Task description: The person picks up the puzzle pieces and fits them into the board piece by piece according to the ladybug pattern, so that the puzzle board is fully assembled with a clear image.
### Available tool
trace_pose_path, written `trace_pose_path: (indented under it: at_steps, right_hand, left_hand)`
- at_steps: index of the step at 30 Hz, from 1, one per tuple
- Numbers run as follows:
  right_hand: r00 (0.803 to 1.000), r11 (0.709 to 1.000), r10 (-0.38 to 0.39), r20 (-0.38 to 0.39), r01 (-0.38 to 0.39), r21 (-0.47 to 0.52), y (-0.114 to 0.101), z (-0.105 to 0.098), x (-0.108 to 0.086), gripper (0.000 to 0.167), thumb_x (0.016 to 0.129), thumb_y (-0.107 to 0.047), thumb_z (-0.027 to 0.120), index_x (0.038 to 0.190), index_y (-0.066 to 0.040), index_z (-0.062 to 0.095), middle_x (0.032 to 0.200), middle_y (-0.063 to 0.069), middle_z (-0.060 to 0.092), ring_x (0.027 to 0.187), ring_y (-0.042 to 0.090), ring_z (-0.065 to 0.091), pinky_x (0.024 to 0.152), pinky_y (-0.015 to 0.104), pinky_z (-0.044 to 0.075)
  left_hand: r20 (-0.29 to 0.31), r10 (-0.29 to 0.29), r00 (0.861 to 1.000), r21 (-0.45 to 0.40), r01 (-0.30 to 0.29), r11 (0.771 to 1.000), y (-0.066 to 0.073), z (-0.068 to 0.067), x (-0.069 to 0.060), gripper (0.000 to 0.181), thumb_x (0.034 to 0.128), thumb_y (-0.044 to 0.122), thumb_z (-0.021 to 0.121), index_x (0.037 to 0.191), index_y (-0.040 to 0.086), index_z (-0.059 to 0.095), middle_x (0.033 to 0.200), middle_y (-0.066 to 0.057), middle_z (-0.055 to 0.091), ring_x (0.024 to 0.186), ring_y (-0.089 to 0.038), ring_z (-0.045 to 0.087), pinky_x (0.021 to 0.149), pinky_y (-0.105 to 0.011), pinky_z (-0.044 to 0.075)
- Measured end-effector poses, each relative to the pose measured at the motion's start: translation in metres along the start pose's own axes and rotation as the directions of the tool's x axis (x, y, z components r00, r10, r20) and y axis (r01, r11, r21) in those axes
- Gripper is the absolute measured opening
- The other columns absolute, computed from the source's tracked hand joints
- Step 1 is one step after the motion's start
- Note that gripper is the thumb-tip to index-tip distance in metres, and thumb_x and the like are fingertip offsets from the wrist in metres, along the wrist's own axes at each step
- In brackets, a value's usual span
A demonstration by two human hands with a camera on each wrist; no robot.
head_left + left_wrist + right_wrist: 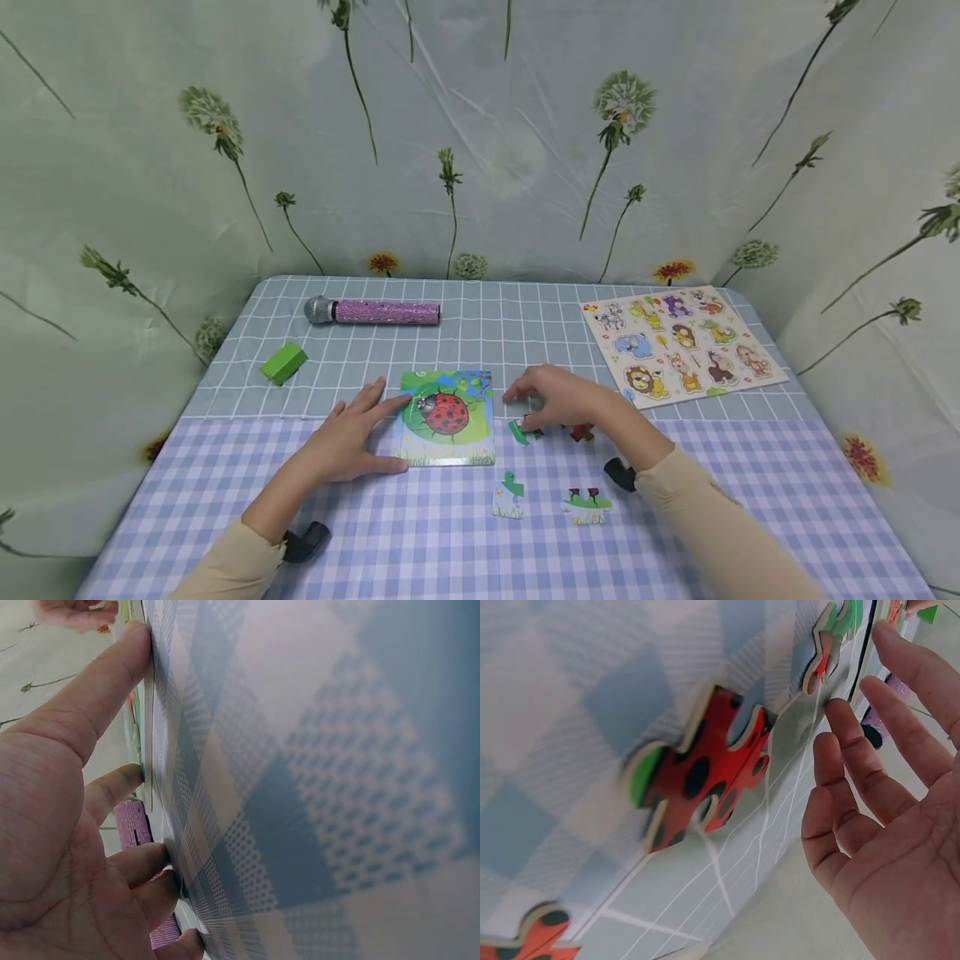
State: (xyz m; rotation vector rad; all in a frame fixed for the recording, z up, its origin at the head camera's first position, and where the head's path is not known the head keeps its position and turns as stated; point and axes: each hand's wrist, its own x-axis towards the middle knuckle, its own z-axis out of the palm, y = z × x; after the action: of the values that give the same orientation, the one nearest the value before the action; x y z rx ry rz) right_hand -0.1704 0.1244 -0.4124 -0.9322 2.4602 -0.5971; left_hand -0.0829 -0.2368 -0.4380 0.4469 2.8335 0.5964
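The left hand point(345, 442) is spread wide, its thumb and index finger parted and laid against the left edge of the ladybug picture board point(446, 417); nothing is gripped. In the left wrist view, the other fingers are seen to be rested on the cloth beside the board. The fingers of the right hand point(558, 396) are loosely bent and parted, and nothing is held in them. They are pointed toward the board's right edge, with a gap left between.

The board is thus placed flat on the bench point(420, 542), between the two hands. A green-and-red puzzle piece point(519, 432) is partly covered by the right hand in the head view; whether it is touched cannot be told. A red spotted piece point(582, 432) is set just under the right wrist. Nearer the person, a grass-edged piece point(508, 497) and a wider grassy piece point(588, 506) are laid apart. Behind these, a green block point(283, 363), a purple microphone point(386, 312) and an animal puzzle board point(684, 346) are placed.
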Motion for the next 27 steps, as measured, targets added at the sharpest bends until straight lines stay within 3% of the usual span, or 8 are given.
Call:
trace_pose_path:
  at_steps: [13,23,27]
  right_hand:
    - [1.0,0.999,0.012,0.007,-0.013,0.046,0.009,0.007,-0.022,0.05,0.082,-0.016,0.095,0.129,-0.016,0.078,0.121,-0.004,0.073,0.113,0.014,0.064,0.105,0.041,0.055]
    - [1.0,0.996,-0.026,-0.006,0.026,0.082,0.016,0.012,-0.028,0.053,0.082,-0.009,0.093,0.132,-0.014,0.077,0.123,0.0,0.071,0.107,0.014,0.059,0.088,0.028,0.054]
    - [0.999,0.995,-0.035,-0.01,0.036,0.098,0.018,0.012,-0.029,0.051,0.083,-0.006,0.091,0.132,-0.012,0.076,0.124,0.002,0.071,0.108,0.014,0.06,0.089,0.028,0.053]
  left_hand:
    - [0.009,-0.008,1.0,0.019,0.007,1.0,0.003,-0.001,0.0,0.1,0.079,0.056,0.092,0.163,0.022,0.048,0.175,-0.028,0.026,0.161,-0.052,0.027,0.123,-0.081,0.023]
    - [-0.001,-0.003,1.0,0.03,0.003,1.0,0.001,0.0,0.001,0.1,0.079,0.055,0.092,0.162,0.022,0.049,0.175,-0.029,0.027,0.161,-0.053,0.028,0.123,-0.081,0.023]
    - [-0.001,-0.001,1.0,0.028,0.001,1.0,0.0,0.0,0.001,0.1,0.0791,0.055,0.092,0.162,0.022,0.049,0.175,-0.029,0.027,0.161,-0.053,0.028,0.123,-0.081,0.024]
